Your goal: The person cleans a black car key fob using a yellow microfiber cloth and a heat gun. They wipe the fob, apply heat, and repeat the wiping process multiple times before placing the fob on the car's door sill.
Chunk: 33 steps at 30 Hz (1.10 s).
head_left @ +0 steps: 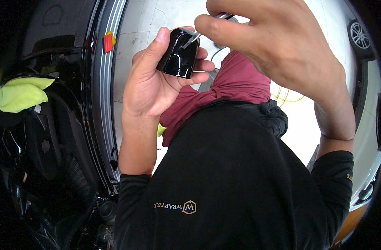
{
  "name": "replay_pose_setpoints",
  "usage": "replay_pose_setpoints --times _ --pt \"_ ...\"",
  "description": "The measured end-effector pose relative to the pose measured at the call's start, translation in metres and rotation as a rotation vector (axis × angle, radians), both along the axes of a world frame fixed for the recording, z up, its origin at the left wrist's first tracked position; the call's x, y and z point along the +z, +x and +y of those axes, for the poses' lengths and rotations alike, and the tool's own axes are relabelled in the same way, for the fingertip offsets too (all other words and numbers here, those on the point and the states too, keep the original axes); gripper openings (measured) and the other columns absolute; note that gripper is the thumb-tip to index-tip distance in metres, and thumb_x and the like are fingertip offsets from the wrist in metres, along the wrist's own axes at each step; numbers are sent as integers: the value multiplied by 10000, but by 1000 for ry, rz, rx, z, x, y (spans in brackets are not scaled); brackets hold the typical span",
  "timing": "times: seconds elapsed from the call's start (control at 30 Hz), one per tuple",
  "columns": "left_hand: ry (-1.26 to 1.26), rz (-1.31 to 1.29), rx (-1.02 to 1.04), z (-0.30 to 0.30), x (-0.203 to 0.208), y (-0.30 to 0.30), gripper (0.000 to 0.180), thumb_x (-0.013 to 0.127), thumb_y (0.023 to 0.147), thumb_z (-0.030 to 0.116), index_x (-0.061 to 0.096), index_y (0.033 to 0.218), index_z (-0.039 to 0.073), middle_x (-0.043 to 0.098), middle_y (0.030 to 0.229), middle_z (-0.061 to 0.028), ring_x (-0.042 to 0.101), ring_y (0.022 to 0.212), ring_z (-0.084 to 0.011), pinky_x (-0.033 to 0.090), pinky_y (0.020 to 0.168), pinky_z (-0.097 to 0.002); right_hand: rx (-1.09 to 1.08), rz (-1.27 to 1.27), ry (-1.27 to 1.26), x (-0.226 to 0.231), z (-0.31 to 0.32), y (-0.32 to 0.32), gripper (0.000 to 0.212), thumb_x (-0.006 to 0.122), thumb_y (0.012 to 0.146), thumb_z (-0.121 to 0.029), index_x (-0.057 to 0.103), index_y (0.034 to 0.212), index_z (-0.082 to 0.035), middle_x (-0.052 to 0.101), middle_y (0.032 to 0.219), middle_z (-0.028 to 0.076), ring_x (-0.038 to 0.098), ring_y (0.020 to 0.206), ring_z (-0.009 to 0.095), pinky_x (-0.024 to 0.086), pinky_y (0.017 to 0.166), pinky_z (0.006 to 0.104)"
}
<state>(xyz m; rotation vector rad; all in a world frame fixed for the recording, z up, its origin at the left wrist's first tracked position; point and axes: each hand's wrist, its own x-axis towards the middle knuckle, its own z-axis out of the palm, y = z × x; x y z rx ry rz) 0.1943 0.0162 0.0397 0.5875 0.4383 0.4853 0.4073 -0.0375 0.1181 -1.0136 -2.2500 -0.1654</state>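
My left hand holds a small glossy black cap with a curved, rounded shell, its fingers behind the piece and its thumb along the near side. Above and to the right, my right hand is closed on a slim pointed metal tool with a dark rear part. The tool's tip lies over the cap's shiny face and seems to touch it. Whether the tool is a knife or tweezers I cannot tell. My fingers partly cover its rear part.
At left is a black car's open doorway with a metallic sill. On the sill lie red and yellow flat scrapers; a lime-green cloth rests farther left. A light-coloured car stands at right, with a wheel beyond. A yellow cord lies on the floor.
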Motion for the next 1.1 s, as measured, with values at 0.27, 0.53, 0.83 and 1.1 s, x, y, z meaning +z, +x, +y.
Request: replay_pose_setpoints --times 0.27,0.53,0.83,1.1 --pt "-25 -2 6 -1 -1 1 496 395 1007 388 527 1210 -45 647 973 -243 695 876 -331 629 709 -378 -39 -417 111 -1 3 10 197 589 731 -223 605 833 -56 450 751 33 448 703 193 357 630 321" --pt "-22 -16 2 -2 -2 2 489 392 1007 379 522 1209 -47 648 961 -249 698 871 -320 627 718 -370 -1 -273 177 -8 5 9 213 610 715 -231 604 840 -59 453 760 33 457 711 195 364 638 322" --pt "-17 -33 -8 -2 -3 1 484 385 1010 376 510 1224 -39 638 987 -252 695 888 -319 628 721 -369 -38 -288 144 -10 1 8 229 620 740 -231 618 882 -52 472 770 35 458 702 185 366 628 323" --pt "-25 -24 2 -3 -3 0 484 383 1010 376 507 1229 -37 638 988 -251 694 891 -318 627 724 -369 -91 -351 14 -1 -4 4 242 617 758 -230 628 921 -51 493 782 37 454 696 177 371 613 323"
